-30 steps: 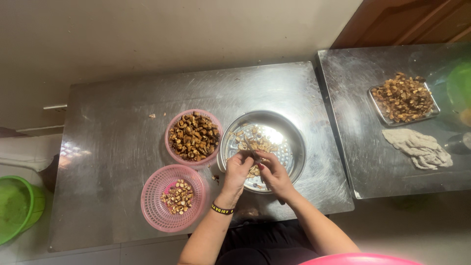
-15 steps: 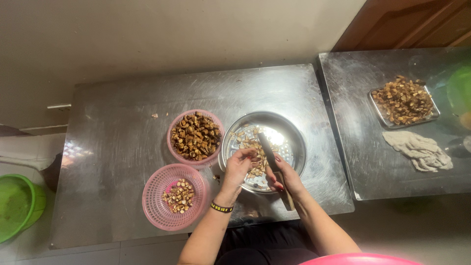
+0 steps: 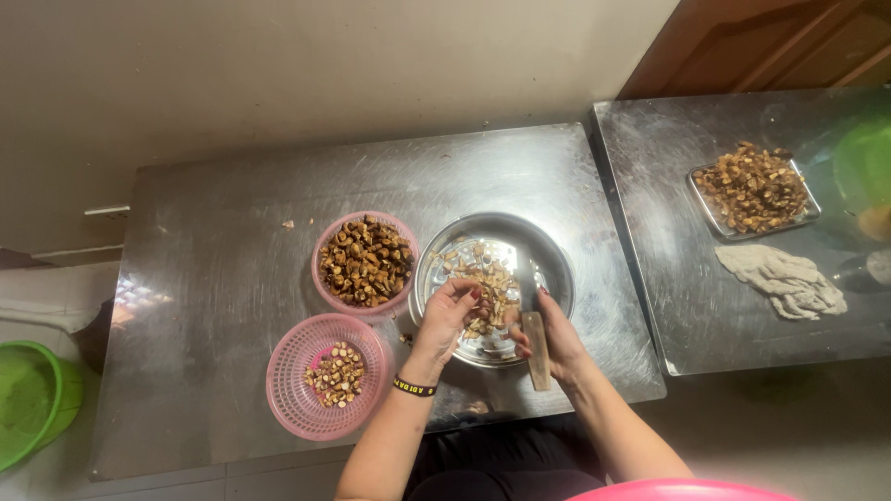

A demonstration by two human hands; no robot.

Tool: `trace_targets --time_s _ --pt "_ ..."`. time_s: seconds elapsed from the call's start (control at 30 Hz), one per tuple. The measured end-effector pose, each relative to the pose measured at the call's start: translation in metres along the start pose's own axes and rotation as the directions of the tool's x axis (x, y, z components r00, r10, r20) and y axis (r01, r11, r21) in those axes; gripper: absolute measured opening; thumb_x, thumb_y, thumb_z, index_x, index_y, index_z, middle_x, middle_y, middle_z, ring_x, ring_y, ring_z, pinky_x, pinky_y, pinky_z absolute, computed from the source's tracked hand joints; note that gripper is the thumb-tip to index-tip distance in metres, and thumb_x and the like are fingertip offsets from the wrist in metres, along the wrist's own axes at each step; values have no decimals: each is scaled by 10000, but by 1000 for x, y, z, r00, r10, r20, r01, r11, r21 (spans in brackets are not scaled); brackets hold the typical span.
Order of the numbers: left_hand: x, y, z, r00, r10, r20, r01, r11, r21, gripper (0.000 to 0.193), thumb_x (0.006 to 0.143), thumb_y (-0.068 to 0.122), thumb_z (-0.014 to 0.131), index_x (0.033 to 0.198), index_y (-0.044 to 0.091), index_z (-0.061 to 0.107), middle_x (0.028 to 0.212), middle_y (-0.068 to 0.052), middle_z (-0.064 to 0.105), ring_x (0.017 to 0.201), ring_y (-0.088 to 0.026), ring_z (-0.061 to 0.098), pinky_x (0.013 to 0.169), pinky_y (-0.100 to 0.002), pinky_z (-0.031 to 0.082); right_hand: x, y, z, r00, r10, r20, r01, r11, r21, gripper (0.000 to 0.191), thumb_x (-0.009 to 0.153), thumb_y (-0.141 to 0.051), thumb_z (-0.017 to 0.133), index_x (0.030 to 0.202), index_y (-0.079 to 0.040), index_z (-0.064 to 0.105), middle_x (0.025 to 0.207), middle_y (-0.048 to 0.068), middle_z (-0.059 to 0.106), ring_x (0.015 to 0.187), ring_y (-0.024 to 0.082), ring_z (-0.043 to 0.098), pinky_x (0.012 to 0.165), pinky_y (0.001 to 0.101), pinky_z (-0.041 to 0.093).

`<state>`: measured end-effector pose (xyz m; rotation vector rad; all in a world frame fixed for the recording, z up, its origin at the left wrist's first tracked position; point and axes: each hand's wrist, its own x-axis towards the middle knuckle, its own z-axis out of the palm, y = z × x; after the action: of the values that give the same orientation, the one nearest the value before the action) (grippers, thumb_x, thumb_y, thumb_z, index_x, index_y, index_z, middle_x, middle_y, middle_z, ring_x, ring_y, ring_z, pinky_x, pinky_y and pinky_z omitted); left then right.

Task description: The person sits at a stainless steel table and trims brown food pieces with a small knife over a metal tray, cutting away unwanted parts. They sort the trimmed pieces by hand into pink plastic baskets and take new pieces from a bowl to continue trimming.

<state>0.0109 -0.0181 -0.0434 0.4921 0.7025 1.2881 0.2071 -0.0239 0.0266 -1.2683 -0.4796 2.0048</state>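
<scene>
Steel knife (image 3: 534, 329) gripped in right hand (image 3: 549, 341); left hand (image 3: 447, 315) pinches a nut piece (image 3: 479, 299) just beside the blade, so a slip could nick fingertips.

Soft, even indoor light falls from above on a steel bench (image 3: 232, 278), which throws back a cloudy sheen across its middle and a small broken patch of glare at the left of the frame. The round metal pan (image 3: 548, 255) at centre mirrors brighter spots on its floor. Shadows stay faint and short beneath the two pink baskets (image 3: 288, 404). The floor along the bottom right lies dim. A green bowl (image 3: 863, 162) at the far right edge smears out of focus, and straight edges bow slightly toward the corners. Fine detail is mildly soft throughout.
</scene>
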Motion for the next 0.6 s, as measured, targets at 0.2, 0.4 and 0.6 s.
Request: trace_targets --time_s 0.2,0.4,0.6 --pt "0 4 2 992 30 122 -28 1000 -11 185 952 31 707 1124 30 638 1020 -79 718 902 -150 699 825 -286 602 -10 7 -1 929 -113 353 185 967 -176 456 1057 -330 286 1440 -122 417 587 8 517 383 83 414 394 236 413" --pt "-1 4 8 987 73 146 -74 997 3 159 957 23 700 1093 42 618 1023 -71 713 937 -140 691 846 -284 600 -31 -5 20 923 -53 381 134 973 -188 521 1043 -315 325 1534 -147 357 629 22 535 369 88 383 376 232 364" --pt "-3 -2 15 986 121 119 -129 990 64 145 963 29 702 1084 34 622 989 -70 704 899 -139 679 815 -266 582 -40 -8 25 929 -54 366 120 980 -161 567 1037 -380 363 1566 -175 351 662 23 537 380 71 366 394 223 364"
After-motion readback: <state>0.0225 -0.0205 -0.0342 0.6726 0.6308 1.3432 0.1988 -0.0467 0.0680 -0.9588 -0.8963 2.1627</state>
